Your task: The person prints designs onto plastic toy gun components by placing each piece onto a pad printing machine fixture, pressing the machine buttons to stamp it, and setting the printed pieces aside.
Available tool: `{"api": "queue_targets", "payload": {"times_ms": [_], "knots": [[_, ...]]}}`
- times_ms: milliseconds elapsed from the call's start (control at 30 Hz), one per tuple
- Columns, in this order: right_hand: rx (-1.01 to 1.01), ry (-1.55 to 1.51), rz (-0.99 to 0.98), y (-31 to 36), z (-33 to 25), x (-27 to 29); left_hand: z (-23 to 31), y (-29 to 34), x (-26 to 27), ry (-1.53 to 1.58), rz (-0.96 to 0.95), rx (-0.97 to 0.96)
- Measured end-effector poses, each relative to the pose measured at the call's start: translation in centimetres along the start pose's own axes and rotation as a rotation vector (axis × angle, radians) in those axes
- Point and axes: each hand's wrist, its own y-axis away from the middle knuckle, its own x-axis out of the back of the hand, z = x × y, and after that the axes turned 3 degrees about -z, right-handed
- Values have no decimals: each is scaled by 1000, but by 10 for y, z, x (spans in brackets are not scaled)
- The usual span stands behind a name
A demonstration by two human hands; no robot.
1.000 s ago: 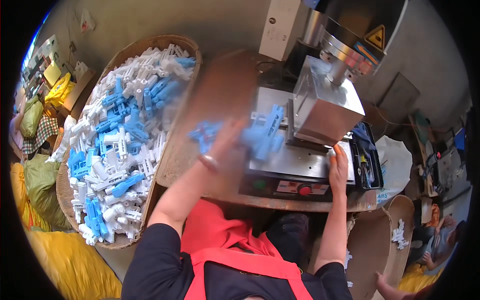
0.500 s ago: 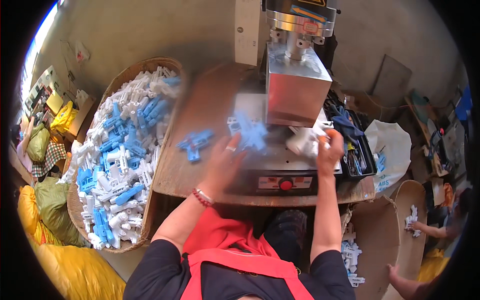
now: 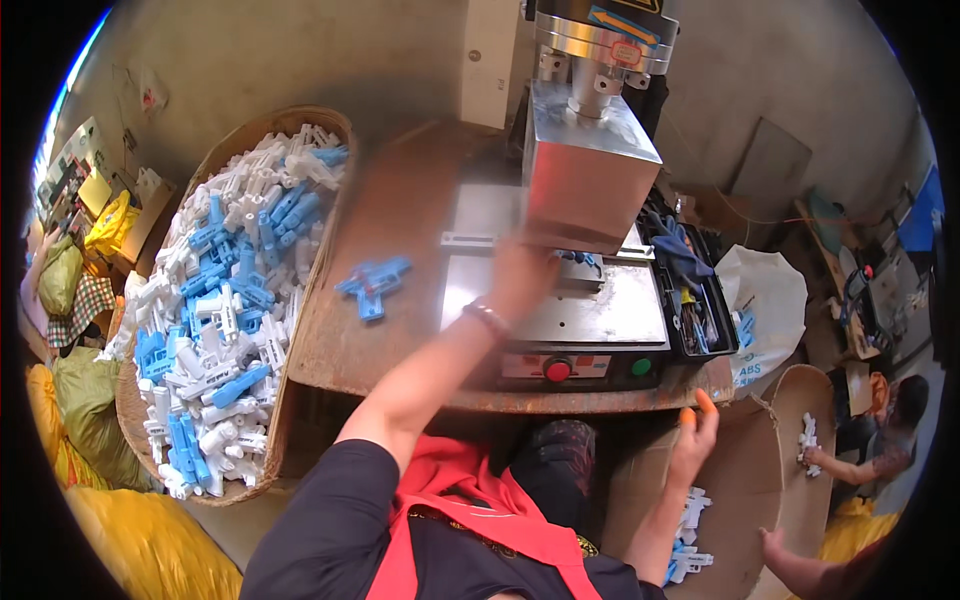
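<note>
My left hand [image 3: 524, 280] reaches in under the press's square metal block [image 3: 592, 170], beside the small metal fixture [image 3: 582, 272] on the machine's bed. Motion blurs its fingers, and whatever they may hold is hidden. My right hand [image 3: 692, 440] is above a cardboard container [image 3: 740, 480] at the lower right, fingers apart and holding nothing; orange covers sit on fingertips. Several white and blue toy gun pieces [image 3: 690, 563] lie in that container. A single blue toy gun piece [image 3: 372, 286] lies on the wooden table [image 3: 400, 200], left of the machine.
A long basket [image 3: 283, 440] heaped with white and blue toy gun pieces stands left. Beside the machine are a black tool tray [image 3: 705, 340] and a white sack [image 3: 765, 310]. Red and green buttons [image 3: 600, 368] face me. At right, another person's hand [image 3: 812, 456] holds a white piece.
My left hand has moved right, from the blurred blue piece to under the press block. My right hand has left the fixture with the white piece, dropped over the container and is now empty.
</note>
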Motion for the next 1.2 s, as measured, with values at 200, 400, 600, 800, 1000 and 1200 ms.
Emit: {"api": "queue_targets", "payload": {"times_ms": [200,400,600,800,1000,1200], "knots": [[-70,94,-286,-48,54,-54,-40,116,93,-57,-470,-92],[-69,43,-278,-66,82,-58,-74,144,84,41,-263,-191],[-40,59,-299,-55,73,-51,-204,161,166,-177,119,280],[-45,15,-244,-53,91,-49,-395,196,229,-750,162,767],[37,93,-191,-42,63,-56,-460,185,246,-420,-135,885],[143,267,-210,-45,-35,-93,-289,124,243,54,505,598]]}}
